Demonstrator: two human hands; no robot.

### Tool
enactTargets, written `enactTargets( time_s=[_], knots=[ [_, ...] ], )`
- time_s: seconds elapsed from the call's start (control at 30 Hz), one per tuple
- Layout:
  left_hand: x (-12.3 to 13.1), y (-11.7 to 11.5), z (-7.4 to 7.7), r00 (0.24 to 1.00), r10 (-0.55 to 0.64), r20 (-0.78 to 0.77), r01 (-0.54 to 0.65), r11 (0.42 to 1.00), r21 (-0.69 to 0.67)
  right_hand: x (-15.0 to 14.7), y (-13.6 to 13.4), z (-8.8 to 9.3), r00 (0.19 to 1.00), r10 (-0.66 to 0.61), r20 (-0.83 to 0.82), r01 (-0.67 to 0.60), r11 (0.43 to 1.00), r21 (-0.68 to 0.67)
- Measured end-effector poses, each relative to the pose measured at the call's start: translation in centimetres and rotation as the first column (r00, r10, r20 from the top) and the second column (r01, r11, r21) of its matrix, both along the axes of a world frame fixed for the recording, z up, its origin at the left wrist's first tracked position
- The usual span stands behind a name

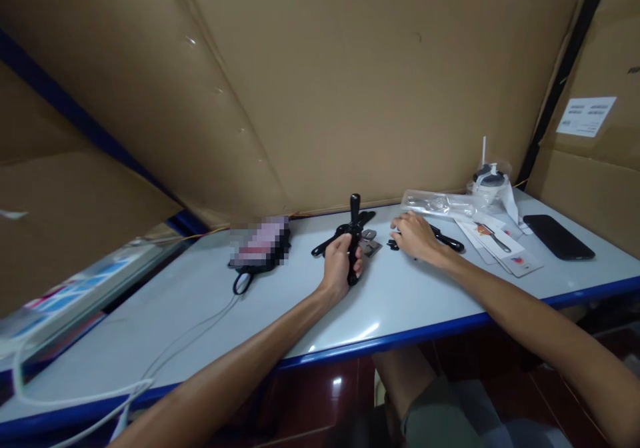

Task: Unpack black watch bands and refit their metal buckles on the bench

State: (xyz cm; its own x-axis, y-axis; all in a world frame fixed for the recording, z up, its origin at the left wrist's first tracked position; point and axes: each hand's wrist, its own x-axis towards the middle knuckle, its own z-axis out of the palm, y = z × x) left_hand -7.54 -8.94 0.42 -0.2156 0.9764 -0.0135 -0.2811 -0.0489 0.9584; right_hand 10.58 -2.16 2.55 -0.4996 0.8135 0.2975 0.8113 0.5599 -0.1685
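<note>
My left hand (340,265) is wrapped around a glossy black handle (354,261), held nearly upright over the table. Behind it, more black handles (324,245) spread out to the left and right; I cannot tell which of them are joined to the held one. Flat grey metal pieces (371,247) lie just right of this hand. My right hand (415,235) hovers low over the table, its fingers bent and somewhat apart. Small black parts (393,245) are right under its fingertips. Another black handle (449,240) lies beyond that hand, partly hidden by it.
A phone-like device with a blurred screen (260,241) and a strap lies left. To the right are printed cards (493,240), clear plastic packaging (435,203), a cup with a straw (489,178) and a black phone (559,237). Cardboard (350,88) walls the back. Cables cross the left side.
</note>
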Motion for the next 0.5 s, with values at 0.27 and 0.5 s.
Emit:
enactTargets(
  time_s=[0.27,0.5],
  knots=[
    [0.0,0.3,0.0,0.997,0.066,0.041,-0.066,0.998,0.003,-2.4,-2.9,-0.9,0.951,0.305,0.055,-0.306,0.952,0.004],
    [0.0,0.4,-0.5,1.0,-0.016,-0.006,0.016,0.999,0.038,-2.2,-2.5,-0.5,0.973,0.231,-0.025,-0.233,0.968,-0.091]
  ],
)
